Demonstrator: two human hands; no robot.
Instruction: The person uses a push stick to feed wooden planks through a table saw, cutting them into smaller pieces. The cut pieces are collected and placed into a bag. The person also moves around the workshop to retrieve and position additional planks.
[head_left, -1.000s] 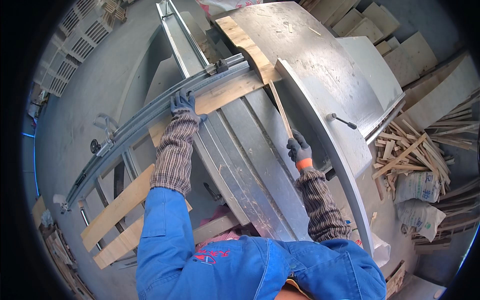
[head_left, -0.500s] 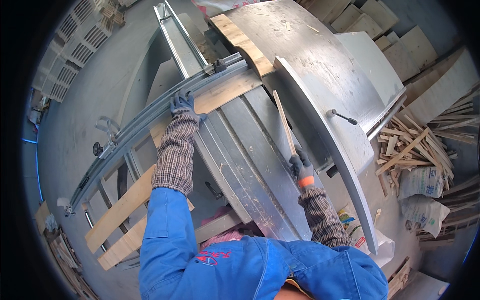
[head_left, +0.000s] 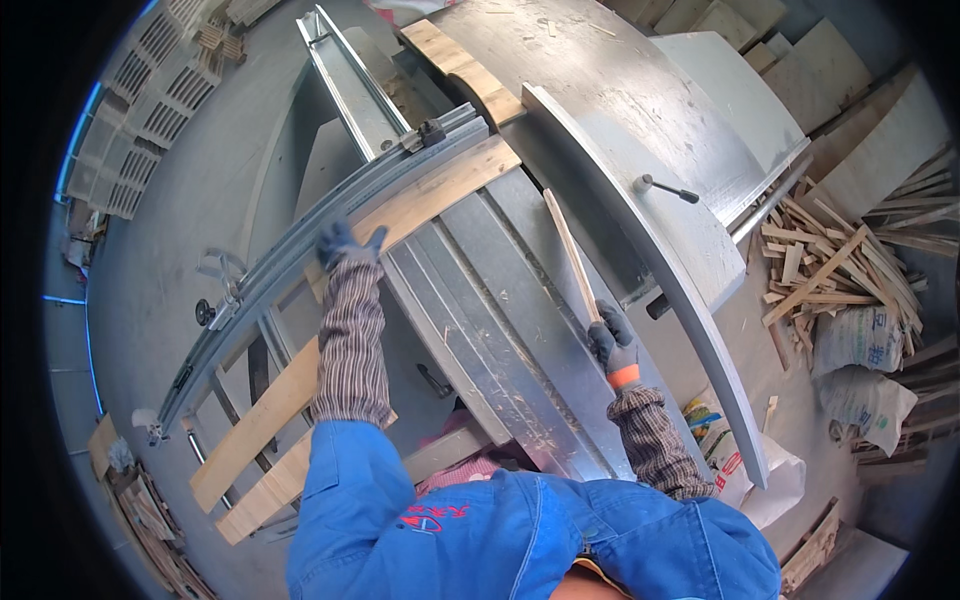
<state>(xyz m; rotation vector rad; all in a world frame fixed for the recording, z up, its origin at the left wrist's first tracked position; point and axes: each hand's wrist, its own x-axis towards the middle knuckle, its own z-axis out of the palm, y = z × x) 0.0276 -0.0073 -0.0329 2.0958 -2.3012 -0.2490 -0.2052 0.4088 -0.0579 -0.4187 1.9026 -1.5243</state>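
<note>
My left hand [head_left: 350,245], in a dark grey glove, is at the near-left end of a wooden board [head_left: 440,195], its thumb stretched apart from the fingers. Whether it touches the board is hard to tell. That board lies along the metal fence [head_left: 290,240], across the ribbed metal table of a panel saw [head_left: 480,300]. In my right hand [head_left: 612,345], also gloved, is the lower end of a thin wooden stick [head_left: 570,250]. The stick points away from me, over the table's right part.
A long curved-looking metal guide [head_left: 640,240] runs down the right side, with a lever [head_left: 670,188] beyond it. Two planks [head_left: 255,425] rest on the frame at left. Wood offcuts [head_left: 840,260] are heaped on the floor at right, beside white sacks [head_left: 855,340].
My left hand has shifted left and nearer along the fence, and its thumb stands wider apart. My right hand still holds the stick. The whole view has shifted slightly.
</note>
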